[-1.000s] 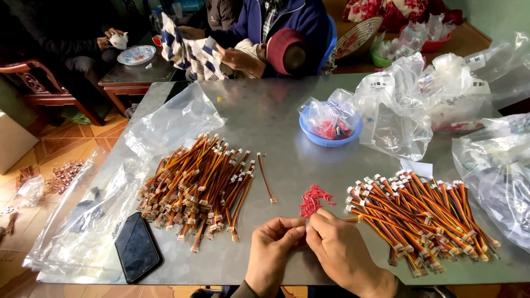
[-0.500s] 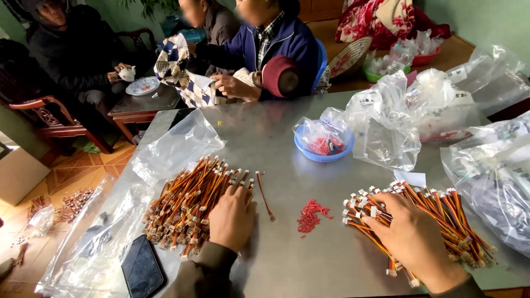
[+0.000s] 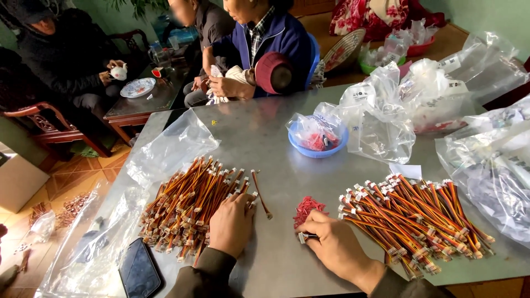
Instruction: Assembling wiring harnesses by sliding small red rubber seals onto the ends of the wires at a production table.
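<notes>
A: Hands?

B: Left hand (image 3: 232,223) lies palm down, fingers loosely together, on the near edge of the left wire pile (image 3: 190,207), holding nothing I can see. Right hand (image 3: 334,245) is curled narrow, pinching one wire lead w/ a white connector (image 3: 303,237) at its tip, just beside the small red pile (image 3: 306,208).

A: Other wires?

B: Bigger fan of striped leads, the right wire pile (image 3: 414,218), right next to the right hand. One single lead (image 3: 261,193) lies loose between the left pile & the red bits.

A: Containers?

B: Blue bowl (image 3: 317,150) mid worktop (image 3: 259,132), holding a clear bag w/ red pieces inside. Behind it, several puffed clear bags (image 3: 386,121) w/ white labels; contents too blurred to tell. More clear bags at the far right edge (image 3: 491,165). Flat clear bags (image 3: 171,146) lie at left, partly under the left pile.

A: Anything else?

B: Dark phone (image 3: 139,271) face up, near left corner. A person in a blue jacket (image 3: 276,38) sits across the worktop.
</notes>
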